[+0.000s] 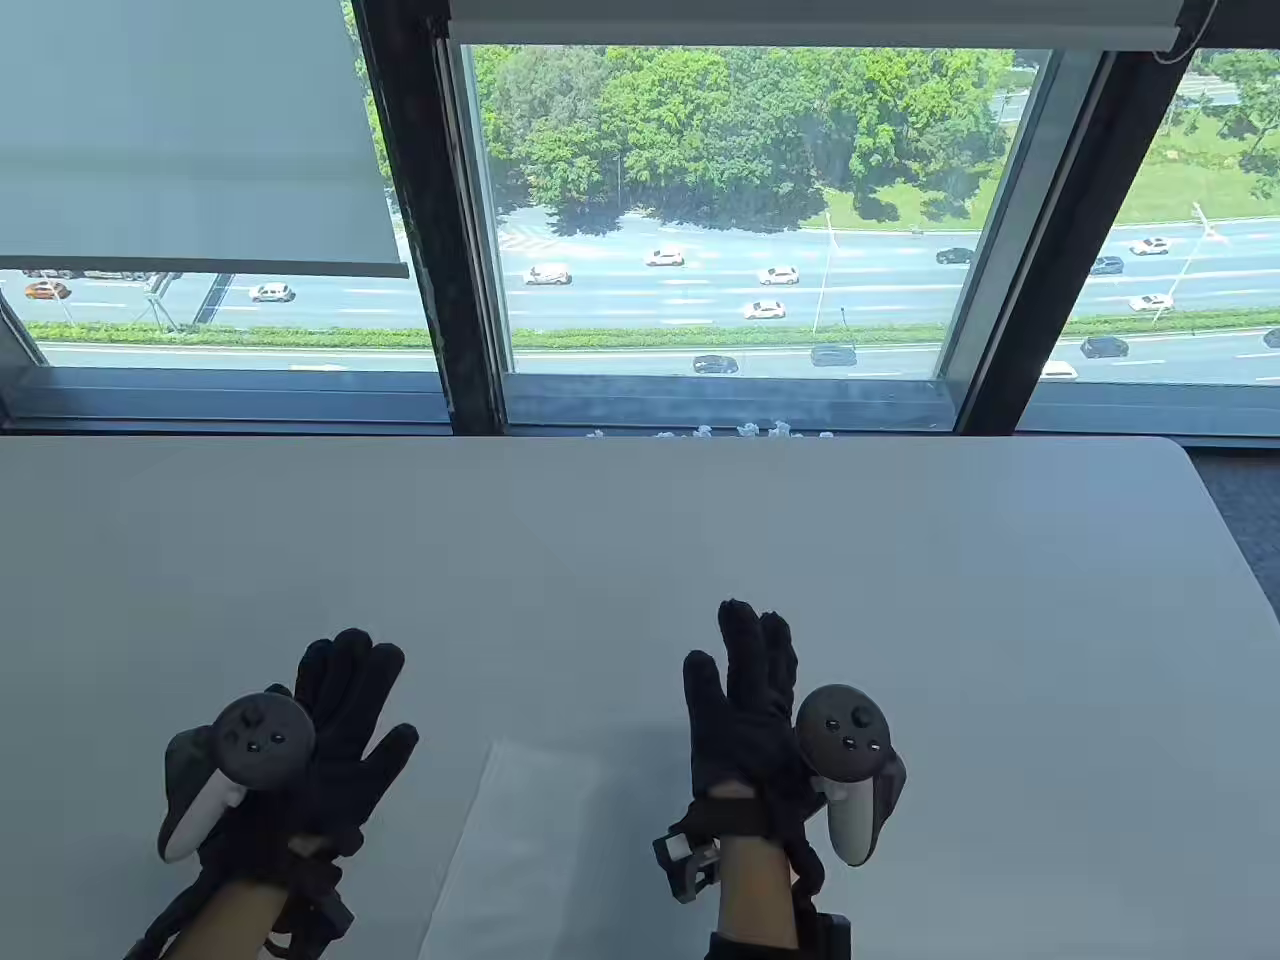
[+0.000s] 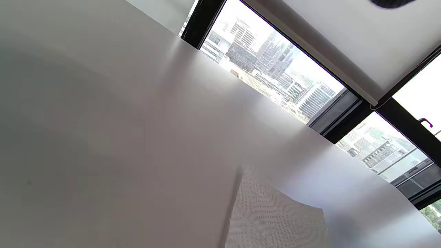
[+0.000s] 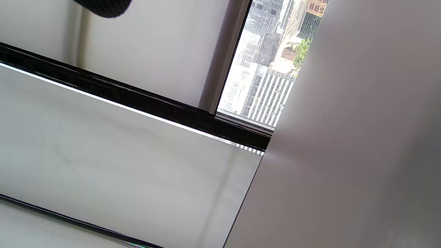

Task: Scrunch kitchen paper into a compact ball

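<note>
Nearest the lower edge, a flat white embossed sheet of kitchen paper (image 1: 510, 850) lies unfolded on the pale grey tabletop (image 1: 640, 540), between the two hands and touched by neither. To its left, the left hand in a black sensor glove (image 1: 300, 760) is held palm down with fingers (image 1: 345, 665) straight and spread wide, holding nothing; a dark grey tracker (image 1: 262, 740) sits on its back. To the paper's right, the right hand in a matching black glove (image 1: 750, 720) stands on edge, fingers (image 1: 745, 640) straight and close together, holding nothing, its own tracker (image 1: 842, 735) on the outer side. Beyond the tabletop's far edge, small white crumpled paper balls (image 1: 710, 433) line the window sill. Farthest, a dark-framed window (image 1: 720, 200) shows a road with cars and trees.
</note>
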`<state>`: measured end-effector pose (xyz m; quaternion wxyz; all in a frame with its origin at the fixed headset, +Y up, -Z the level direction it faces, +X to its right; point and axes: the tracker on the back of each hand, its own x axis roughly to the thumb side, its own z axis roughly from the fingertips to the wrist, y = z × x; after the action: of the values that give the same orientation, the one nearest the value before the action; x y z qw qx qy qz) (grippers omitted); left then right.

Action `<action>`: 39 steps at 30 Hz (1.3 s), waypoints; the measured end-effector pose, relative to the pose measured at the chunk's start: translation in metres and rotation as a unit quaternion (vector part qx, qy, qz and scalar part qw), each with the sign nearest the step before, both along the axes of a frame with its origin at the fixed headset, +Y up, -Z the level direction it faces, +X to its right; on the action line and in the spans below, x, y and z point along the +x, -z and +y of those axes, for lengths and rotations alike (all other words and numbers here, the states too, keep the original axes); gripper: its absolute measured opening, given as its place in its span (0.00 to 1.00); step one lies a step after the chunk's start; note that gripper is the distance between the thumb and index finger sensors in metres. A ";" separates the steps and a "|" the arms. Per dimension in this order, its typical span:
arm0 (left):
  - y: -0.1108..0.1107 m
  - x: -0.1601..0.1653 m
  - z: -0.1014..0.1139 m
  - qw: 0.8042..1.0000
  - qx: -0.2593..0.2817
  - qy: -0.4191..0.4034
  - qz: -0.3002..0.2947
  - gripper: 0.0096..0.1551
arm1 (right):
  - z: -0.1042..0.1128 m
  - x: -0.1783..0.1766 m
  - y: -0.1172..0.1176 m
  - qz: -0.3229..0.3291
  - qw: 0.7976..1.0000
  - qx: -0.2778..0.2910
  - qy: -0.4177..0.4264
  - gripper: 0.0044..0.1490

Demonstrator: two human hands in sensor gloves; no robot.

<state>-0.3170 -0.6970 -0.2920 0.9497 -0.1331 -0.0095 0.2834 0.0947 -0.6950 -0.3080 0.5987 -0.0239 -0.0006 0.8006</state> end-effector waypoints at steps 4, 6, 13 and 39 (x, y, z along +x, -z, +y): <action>0.000 0.000 0.000 1.000 0.000 0.002 0.001 0.44 | -0.001 -0.002 0.001 0.003 1.000 -0.004 -0.003 0.46; 0.000 0.000 0.000 1.000 -0.001 0.000 0.002 0.43 | -0.001 -0.003 0.000 0.004 1.000 -0.004 -0.004 0.46; 0.000 0.001 0.003 1.000 0.004 -0.007 -0.005 0.44 | -0.001 -0.017 0.005 0.040 0.998 -0.007 -0.042 0.49; -0.004 0.005 0.005 0.999 0.026 -0.010 -0.020 0.44 | -0.097 -0.187 -0.026 0.417 0.704 -0.164 -0.551 0.70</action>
<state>-0.3116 -0.6924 -0.2885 0.9494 -0.1142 -0.0375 0.2900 -0.0921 -0.7918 -0.2820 -0.0235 0.2191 0.3667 0.9039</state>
